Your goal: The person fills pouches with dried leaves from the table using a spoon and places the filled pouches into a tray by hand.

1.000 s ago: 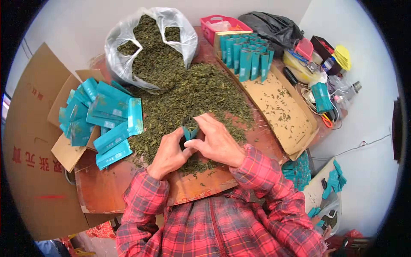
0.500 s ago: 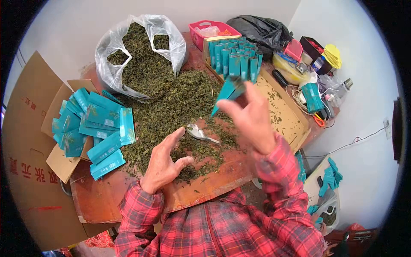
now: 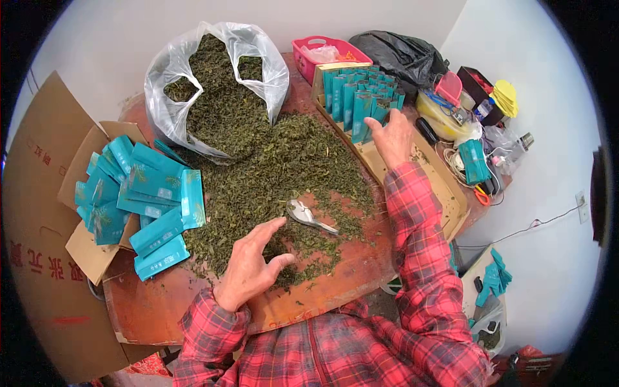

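My left hand [image 3: 250, 266] hovers at the near edge of the loose dried tea leaves [image 3: 284, 161], thumb and fingers apart, nothing in it. Just beyond its fingertips, a metal spoon [image 3: 309, 217] lies on the leaves. Over at the cardboard tray [image 3: 438, 187], my right hand [image 3: 392, 140] has its thumb and fingers around the top of a teal tea packet [image 3: 379, 115], partly hidden by the hand. Several upright teal packets [image 3: 348, 97] stand close together there.
Left of the leaves, a cardboard box [image 3: 97, 267] holds flat teal packets [image 3: 155, 180]. A clear plastic bag [image 3: 155, 97] of tea leaves stands at the back. Behind the tray are a pink basket [image 3: 306, 64] and a black bag [image 3: 400, 55]; cables and small items crowd the right.
My right hand has moved away from me with the teal packet, from above the leaves to the upright packets in the tray. My left hand stays almost in place, still open.
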Demonstrator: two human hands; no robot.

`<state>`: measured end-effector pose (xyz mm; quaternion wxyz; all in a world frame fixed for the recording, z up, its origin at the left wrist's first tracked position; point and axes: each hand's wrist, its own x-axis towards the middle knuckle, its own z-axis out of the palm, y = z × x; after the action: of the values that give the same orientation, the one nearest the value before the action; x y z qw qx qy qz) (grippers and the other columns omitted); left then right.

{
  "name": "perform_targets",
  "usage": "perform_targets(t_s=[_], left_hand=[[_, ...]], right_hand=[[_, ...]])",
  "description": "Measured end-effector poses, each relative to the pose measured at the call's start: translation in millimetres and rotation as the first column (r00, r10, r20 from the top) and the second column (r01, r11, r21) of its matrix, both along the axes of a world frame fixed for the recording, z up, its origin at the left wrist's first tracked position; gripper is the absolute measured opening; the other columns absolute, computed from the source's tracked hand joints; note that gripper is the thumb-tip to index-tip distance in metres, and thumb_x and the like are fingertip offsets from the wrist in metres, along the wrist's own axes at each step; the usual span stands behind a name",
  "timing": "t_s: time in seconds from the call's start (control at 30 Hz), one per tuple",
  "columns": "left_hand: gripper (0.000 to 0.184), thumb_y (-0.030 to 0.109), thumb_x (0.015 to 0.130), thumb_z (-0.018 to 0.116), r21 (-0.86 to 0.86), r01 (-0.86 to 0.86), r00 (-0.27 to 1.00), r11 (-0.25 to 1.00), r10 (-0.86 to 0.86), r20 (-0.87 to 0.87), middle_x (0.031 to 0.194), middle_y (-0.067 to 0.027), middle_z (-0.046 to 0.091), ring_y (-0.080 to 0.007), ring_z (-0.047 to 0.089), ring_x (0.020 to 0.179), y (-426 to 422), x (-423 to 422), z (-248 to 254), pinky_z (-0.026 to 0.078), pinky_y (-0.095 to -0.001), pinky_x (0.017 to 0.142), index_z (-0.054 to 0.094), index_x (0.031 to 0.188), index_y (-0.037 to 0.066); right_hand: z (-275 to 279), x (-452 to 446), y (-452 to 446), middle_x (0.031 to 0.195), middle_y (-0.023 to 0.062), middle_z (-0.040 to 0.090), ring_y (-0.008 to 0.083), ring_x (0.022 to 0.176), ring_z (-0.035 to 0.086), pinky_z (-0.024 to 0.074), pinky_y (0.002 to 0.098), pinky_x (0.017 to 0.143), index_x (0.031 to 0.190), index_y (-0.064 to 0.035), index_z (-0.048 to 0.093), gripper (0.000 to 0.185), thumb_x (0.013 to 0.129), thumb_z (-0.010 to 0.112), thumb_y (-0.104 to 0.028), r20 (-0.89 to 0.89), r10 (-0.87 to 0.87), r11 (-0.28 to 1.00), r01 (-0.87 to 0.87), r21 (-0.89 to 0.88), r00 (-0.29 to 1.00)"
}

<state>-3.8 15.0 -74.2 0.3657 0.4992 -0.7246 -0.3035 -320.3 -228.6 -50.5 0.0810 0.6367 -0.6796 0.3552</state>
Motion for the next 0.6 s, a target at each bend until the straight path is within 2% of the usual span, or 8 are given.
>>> perform_targets(t_s=[0.23,0.43,0.57,0.6], left_hand=[[0.069,0.015,0.085,0.087,0.004,0.003,1.000,1.000,-0.003,-0.012,0.141,-0.0263,0.068,-0.0451,0.066,0.131,0.1,-0.1,-1.0,0.053,-0.0466,0.112,0.062,0.147,0.000],[0.069,0.016,0.086,0.086,0.003,0.015,0.999,1.000,-0.015,-0.030,0.142,-0.0258,0.068,-0.0450,0.066,0.131,-0.4,-0.8,-4.6,0.053,-0.0465,0.111,0.061,0.148,0.000],[0.068,0.019,0.088,0.085,-0.041,0.022,1.000,0.999,-0.022,-0.008,0.143,-0.0259,0.067,-0.0451,0.065,0.131,-0.9,1.0,-14.4,0.054,-0.0467,0.111,0.061,0.148,0.001],[0.067,0.020,0.089,0.085,-0.039,0.022,0.999,0.999,-0.023,-0.026,0.143,-0.0261,0.067,-0.0454,0.065,0.131,-0.5,0.9,-16.3,0.054,-0.0470,0.110,0.061,0.149,0.001]], right_hand=[[-13.7,2.7,-15.6,0.112,0.0286,0.071,0.0485,0.106,0.069,0.0551,0.0573,0.090,0.106,0.0054,0.069,0.057,0.086,0.088,-0.044,-0.027,-0.040,0.985,0.044,0.164,0.999],[-17.3,2.8,-23.6,0.111,0.0281,0.073,0.0478,0.107,0.069,0.0557,0.0563,0.091,0.107,0.0055,0.070,0.060,0.085,0.089,-0.047,-0.050,-0.046,0.979,0.055,0.195,0.998],[-32.8,-18.2,-44.5,0.106,0.0305,0.075,0.0493,0.103,0.072,0.0560,0.0569,0.090,0.108,0.0043,0.071,0.064,0.086,0.086,-0.054,-0.140,0.034,0.991,-0.015,0.133,0.990],[-11.6,-5.1,-28.6,0.107,0.0312,0.075,0.0487,0.103,0.072,0.0563,0.0562,0.090,0.107,0.0045,0.072,0.065,0.086,0.085,-0.056,-0.158,-0.008,0.980,0.040,0.197,0.987]])
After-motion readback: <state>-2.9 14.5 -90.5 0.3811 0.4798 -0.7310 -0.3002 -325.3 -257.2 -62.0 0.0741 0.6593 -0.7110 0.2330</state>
